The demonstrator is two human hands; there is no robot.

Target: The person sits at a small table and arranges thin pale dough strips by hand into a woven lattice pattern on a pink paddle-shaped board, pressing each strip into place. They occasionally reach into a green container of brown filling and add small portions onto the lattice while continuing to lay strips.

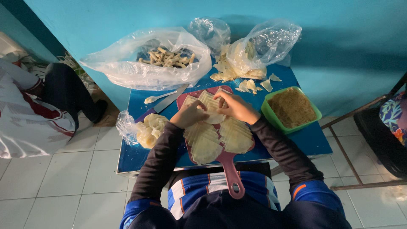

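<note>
Left hand point(189, 113) and right hand point(235, 107) together over the upper half of a red board point(232, 178). Fingers of both curled around one pale wrapper point(213, 115), pinched between the fingertips at the centre of the board. Grip of the left partly hidden by its own knuckles.

Board: paddle-shaped, handle pointing to 6 o'clock, overhanging the near edge of a blue table point(316, 142). Covered with fanned stacks point(220, 138) of thin square wrappers, directly below the hands.

Packages, placed from the hands:
- 11 o'clock: large clear bag point(127, 68), mouth open and rolled down, containing a heap of short pale rolls point(167, 57).
- 1 o'clock: second clear bag point(271, 40), crumpled, spilling torn pale scraps point(248, 85) onto the table.
- 12 o'clock, between those two: small knotted clear bag point(210, 29), contents not discernible.
- 9 o'clock: small clear bag point(125, 126) at the left table edge, just beside a mound of yellowish pieces point(150, 129).
- 3 o'clock: green square tub point(269, 115), filled with brown crumbly filling point(291, 107), near the right wrist.

Utensils at 10 o'clock: white spoon point(159, 97) and a flat metal blade point(171, 98), lying side by side, touching the board's upper left corner.

Labels or signs: none legible on any bag or tub.
</note>
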